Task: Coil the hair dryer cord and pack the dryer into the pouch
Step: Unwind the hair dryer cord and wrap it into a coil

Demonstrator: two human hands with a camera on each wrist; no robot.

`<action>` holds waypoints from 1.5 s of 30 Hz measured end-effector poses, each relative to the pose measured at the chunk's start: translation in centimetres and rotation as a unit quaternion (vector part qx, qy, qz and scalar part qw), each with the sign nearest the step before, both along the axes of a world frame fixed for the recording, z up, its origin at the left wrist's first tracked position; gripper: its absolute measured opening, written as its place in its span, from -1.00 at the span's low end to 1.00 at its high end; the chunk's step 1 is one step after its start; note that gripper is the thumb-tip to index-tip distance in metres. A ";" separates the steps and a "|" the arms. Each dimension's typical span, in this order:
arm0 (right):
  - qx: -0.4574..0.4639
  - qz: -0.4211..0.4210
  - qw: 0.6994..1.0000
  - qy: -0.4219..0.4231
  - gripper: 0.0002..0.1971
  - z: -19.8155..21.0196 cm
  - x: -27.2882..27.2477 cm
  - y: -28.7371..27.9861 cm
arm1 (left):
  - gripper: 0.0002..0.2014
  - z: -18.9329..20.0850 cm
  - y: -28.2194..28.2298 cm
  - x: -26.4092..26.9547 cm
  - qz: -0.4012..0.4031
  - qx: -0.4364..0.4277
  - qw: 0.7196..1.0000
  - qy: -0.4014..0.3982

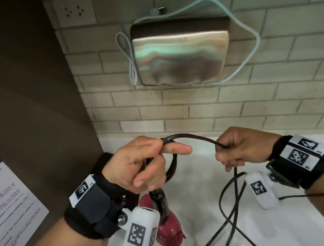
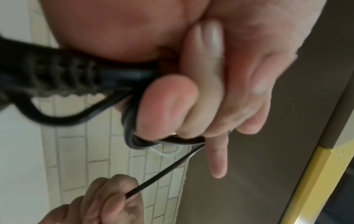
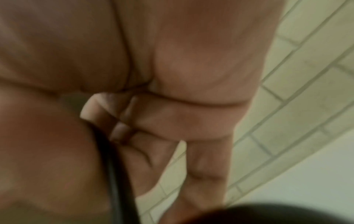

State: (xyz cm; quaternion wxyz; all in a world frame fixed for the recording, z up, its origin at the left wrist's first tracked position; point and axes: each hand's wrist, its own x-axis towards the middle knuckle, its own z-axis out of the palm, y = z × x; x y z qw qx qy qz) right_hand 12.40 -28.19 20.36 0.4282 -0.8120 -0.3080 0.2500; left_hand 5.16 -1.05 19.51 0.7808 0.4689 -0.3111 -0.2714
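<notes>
Left hand [image 1: 139, 164]: curled round small loops of black cord [image 1: 195, 137], forefinger straight. Right hand [image 1: 238, 147]: closed on same cord, a short span arching between. Red dryer [image 1: 167, 225]: on white desk [image 1: 292, 228] below left hand. Slack cord: trailing across desk. Pouch [image 1: 180, 53]: silvery, against brick wall [image 1: 268, 103], ringed by white cable [image 1: 254, 44].

You face a matt, rough beige brick-tile wall [image 1: 194, 110]; the iridescent satin-sheen pouch [image 1: 180, 55] shimmers, and your glossy black rubbery cord [image 1: 195, 138] trails above the shiny maroon plastic hair dryer [image 1: 169, 224].
</notes>
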 end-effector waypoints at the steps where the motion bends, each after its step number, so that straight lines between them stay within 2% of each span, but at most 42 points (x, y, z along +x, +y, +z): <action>1: -0.013 -0.007 1.000 -0.018 -0.60 -0.1 0.1 -0.3 | -0.54 0.1 0.1 0.0 0.003 -0.004 1.000 0.008; 3: 0.002 -0.017 0.998 -0.061 -0.75 0.1 -0.3 0.2 | -0.55 0.0 0.1 0.2 0.011 -0.003 1.000 0.019; 5: 0.091 -0.043 0.990 -0.097 -0.80 0.6 -1.4 2.2 | -0.55 0.0 -0.2 0.5 0.013 0.002 1.000 0.025; 8: 0.251 -0.103 0.960 -0.071 -0.84 1.1 -2.8 4.7 | -0.57 0.3 -0.4 0.8 -0.006 -0.012 1.000 0.020; 11: 0.293 -0.119 0.947 -0.052 -0.88 1.3 -3.0 5.3 | -0.55 0.8 -0.2 0.9 -0.009 -0.022 1.000 0.014; 12: 0.299 -0.089 0.950 -0.014 -0.87 1.2 -2.9 5.2 | -0.56 0.9 0.0 0.8 -0.008 -0.021 1.000 0.006; 13: 0.304 -0.044 0.950 0.060 -0.79 0.9 -2.6 5.1 | -0.56 1.1 0.0 0.7 -0.008 -0.022 1.000 -0.004; 15: 0.283 0.045 0.927 0.240 -0.56 0.8 -2.2 5.2 | -0.55 1.4 -0.1 0.6 -0.014 -0.033 0.999 -0.020; 17: 0.226 0.113 0.918 0.307 -0.52 0.8 -1.8 5.7 | -0.55 1.7 -0.5 0.6 -0.021 -0.050 0.998 -0.030; 19: 0.165 0.125 0.940 0.272 -0.47 0.6 -1.6 6.2 | -0.54 1.9 -0.6 0.7 -0.007 -0.073 0.997 -0.032; 21: 0.140 0.089 0.959 0.228 -0.45 0.2 -1.7 6.6 | -0.54 2.2 -0.4 0.8 0.029 -0.106 0.994 -0.022; 24: 0.169 0.022 0.948 0.268 -0.73 -1.6 -2.2 6.5 | -0.53 3.1 0.8 1.0 0.088 -0.159 0.983 -0.025; 27: 0.224 -0.055 0.937 0.262 -0.82 -3.5 -2.8 6.3 | -0.52 4.3 1.9 1.2 0.105 -0.189 0.975 -0.048; 30: 0.311 -0.158 0.926 0.141 -0.87 -3.6 -2.6 6.2 | -0.52 4.6 2.4 1.1 0.128 -0.180 0.974 -0.055; 32: 0.326 -0.191 0.923 0.073 -0.95 -3.1 -2.4 6.0 | -0.52 4.4 2.7 1.0 0.122 -0.182 0.974 -0.055; 33: 0.318 -0.181 0.928 0.066 -0.89 -2.9 -2.2 5.7 | -0.52 4.3 3.0 1.0 0.114 -0.189 0.974 -0.051; 37: 0.232 -0.052 0.969 0.072 -0.71 -1.4 -2.9 4.4 | -0.52 4.1 3.8 1.2 0.091 -0.218 0.971 -0.022; 41: 0.150 0.041 0.988 -0.012 -0.47 -0.1 -4.9 4.5 | -0.51 3.2 3.1 1.3 0.103 -0.228 0.968 -0.015; 43: 0.115 0.034 0.992 -0.050 -0.49 -0.5 -5.6 5.0 | -0.50 2.9 2.7 1.5 0.100 -0.237 0.966 -0.012; 45: 0.120 0.012 0.992 -0.030 -0.65 -1.2 -5.8 5.4 | -0.49 2.9 2.4 1.7 0.080 -0.255 0.964 0.000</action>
